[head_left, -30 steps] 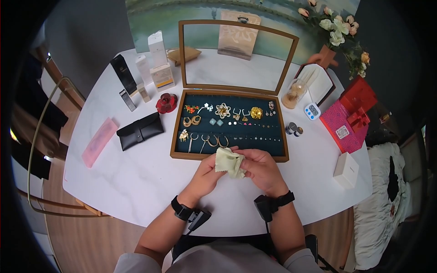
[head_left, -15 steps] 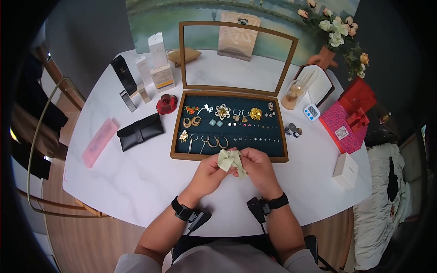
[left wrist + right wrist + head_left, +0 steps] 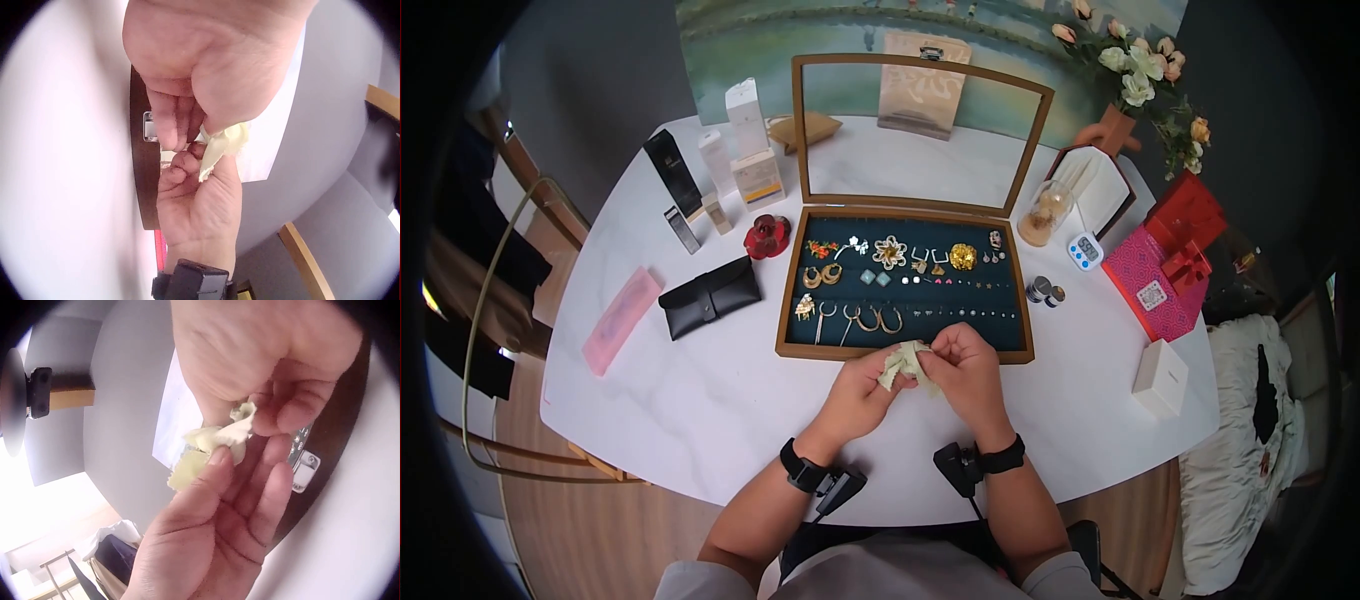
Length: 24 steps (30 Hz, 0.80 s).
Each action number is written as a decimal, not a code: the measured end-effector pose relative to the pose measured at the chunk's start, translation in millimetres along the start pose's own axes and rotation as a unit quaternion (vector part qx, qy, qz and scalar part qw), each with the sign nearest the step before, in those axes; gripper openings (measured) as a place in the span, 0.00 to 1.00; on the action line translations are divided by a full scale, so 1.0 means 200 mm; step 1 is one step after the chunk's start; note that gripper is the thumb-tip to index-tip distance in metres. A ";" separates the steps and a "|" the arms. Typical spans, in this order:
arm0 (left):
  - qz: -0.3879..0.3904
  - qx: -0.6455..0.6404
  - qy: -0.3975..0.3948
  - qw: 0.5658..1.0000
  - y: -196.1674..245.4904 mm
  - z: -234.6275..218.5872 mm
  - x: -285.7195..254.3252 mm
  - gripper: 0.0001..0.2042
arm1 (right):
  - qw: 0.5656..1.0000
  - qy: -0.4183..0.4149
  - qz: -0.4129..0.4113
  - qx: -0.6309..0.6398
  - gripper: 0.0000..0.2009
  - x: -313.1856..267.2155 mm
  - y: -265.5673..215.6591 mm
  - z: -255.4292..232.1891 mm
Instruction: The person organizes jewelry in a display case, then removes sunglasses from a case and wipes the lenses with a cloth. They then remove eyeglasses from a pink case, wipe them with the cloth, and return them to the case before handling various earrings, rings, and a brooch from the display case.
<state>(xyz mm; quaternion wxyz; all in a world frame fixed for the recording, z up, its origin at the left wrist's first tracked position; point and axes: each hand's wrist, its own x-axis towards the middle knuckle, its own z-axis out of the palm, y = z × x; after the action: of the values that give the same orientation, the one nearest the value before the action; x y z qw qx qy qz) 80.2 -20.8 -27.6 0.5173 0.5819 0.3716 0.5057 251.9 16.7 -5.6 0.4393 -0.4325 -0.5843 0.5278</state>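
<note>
Left hand and right hand each pinch 1 soft, crumpled, pale yellow-green cloth with zigzag edges, at 6 o'clock of a brown wooden, teal-lined jewellery case. 2 square pale-blue earrings lie inside; 1 smooth black pouch lies at 10 o'clock from the cloth. The wrist views show 1 silvery metal clasp, hidden in the head view.

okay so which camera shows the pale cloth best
The right wrist view: the pale cloth looks large there, its folds and zigzag edge showing. The left wrist view shows a smaller, partly covered portion; the head view shows it small and crumpled.
</note>
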 end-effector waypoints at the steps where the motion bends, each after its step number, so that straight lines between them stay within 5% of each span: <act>1: -0.009 0.007 0.018 1.000 0.01 0.00 0.00 0.16 | 1.000 0.012 -0.008 -0.020 0.02 0.00 0.01 -0.01; 7: -0.079 -0.161 0.059 0.982 0.06 0.01 0.02 0.07 | 0.998 -0.014 -0.002 0.064 0.01 -0.01 -0.01 0.01; 11: -0.067 -0.098 0.047 0.992 0.05 0.00 0.02 0.08 | 0.999 -0.020 -0.036 0.035 0.03 0.00 0.03 0.00; 20: -0.130 -0.090 0.055 0.986 0.05 -0.03 0.01 0.11 | 0.991 -0.093 0.024 0.098 0.07 0.00 0.02 0.00; 24: -0.085 -0.136 0.022 0.987 0.03 -0.01 0.02 0.12 | 0.998 -0.028 -0.018 0.051 0.08 0.02 0.04 0.00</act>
<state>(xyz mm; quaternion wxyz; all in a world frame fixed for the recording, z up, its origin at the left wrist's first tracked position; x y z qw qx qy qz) 79.1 -18.5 -20.2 0.6248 0.4609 0.3589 0.5181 250.6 20.6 -14.4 0.4536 -0.3836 -0.5764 0.5612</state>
